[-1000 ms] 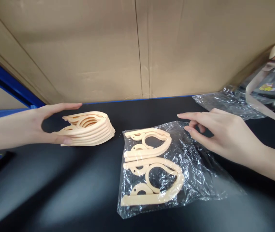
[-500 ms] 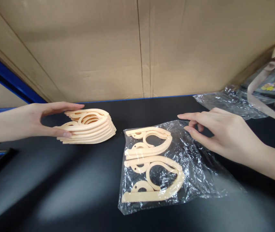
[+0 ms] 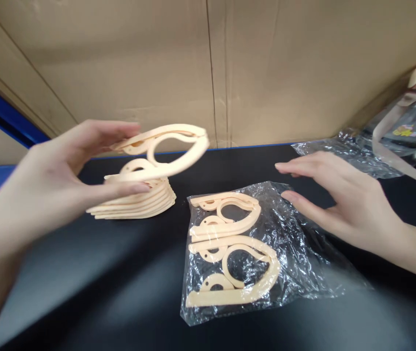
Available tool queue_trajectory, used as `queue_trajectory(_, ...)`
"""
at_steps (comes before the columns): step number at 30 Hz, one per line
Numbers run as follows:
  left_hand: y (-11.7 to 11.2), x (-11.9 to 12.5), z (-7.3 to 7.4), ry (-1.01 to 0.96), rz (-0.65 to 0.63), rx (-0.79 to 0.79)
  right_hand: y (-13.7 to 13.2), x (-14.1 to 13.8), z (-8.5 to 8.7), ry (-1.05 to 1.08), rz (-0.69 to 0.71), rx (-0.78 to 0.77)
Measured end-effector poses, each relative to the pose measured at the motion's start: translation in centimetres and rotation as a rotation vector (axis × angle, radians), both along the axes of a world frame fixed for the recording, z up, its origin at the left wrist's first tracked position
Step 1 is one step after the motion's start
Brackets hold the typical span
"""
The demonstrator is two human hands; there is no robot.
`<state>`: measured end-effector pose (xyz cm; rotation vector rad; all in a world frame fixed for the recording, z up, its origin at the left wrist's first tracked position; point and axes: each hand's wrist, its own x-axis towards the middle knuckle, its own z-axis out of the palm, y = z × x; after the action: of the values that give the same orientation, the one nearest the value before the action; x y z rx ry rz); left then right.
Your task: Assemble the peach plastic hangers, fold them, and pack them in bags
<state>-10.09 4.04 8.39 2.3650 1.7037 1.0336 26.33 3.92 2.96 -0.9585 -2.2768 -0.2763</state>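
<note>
My left hand (image 3: 65,170) grips a cream plastic folding hanger (image 3: 178,165), folded up, between thumb and fingers. It is held above a stack of matching folded hangers (image 3: 130,207) on the black table, covering part of the stack. To the right lies a clear plastic bag (image 3: 295,263) with folded hangers (image 3: 251,292) inside, set in two groups. My right hand (image 3: 339,200) hovers over the bag's upper right part, thumb and fingers apart, holding nothing.
A cardboard wall (image 3: 149,63) rises behind the black table (image 3: 127,302). At the back right lie crumpled clear plastic (image 3: 350,151) and a transparent bag with a pale strap (image 3: 390,126). A blue metal frame (image 3: 6,114) stands at the left.
My left hand has lifted one folded hanger off the stack, up and to the right. My right hand's fingers have spread a little wider. The plastic bag stays in place.
</note>
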Motion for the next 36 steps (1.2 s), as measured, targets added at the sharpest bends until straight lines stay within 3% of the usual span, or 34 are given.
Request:
queue_trajectory(1,-0.8,1.7,-0.4,0.008,0.009,0.039,-0.3,-0.1,0.2,0.024,0.020,0.016)
queue_trajectory(5,-3.7,7.2,-2.9,0.110,-0.236,0.062,-1.8,-0.8,0.8,0.009,0.109,0.032)
queue_trajectory(9,-5.0,9.3,-5.6,0.207,-0.429,0.108,-2.7,-1.6,0.5,-0.118,0.192,-0.010)
queue_trajectory(13,-5.0,9.5,-7.0,0.184,-0.486,0.058,-2.8,-2.1,-0.1,-0.151,0.262,0.000)
queue_trajectory(21,-4.7,9.6,-7.3,0.119,-0.482,0.018,-2.7,-2.4,0.0,-0.179,0.287,-0.030)
queue_trajectory(30,-4.4,9.5,-7.4,0.181,-0.505,-0.007,-3.1,-2.8,-0.1,-0.285,0.215,0.101)
queue_trajectory(36,-3.1,8.4,-7.4,0.154,-0.498,-0.054,-1.0,-0.9,1.8,-0.293,0.100,0.146)
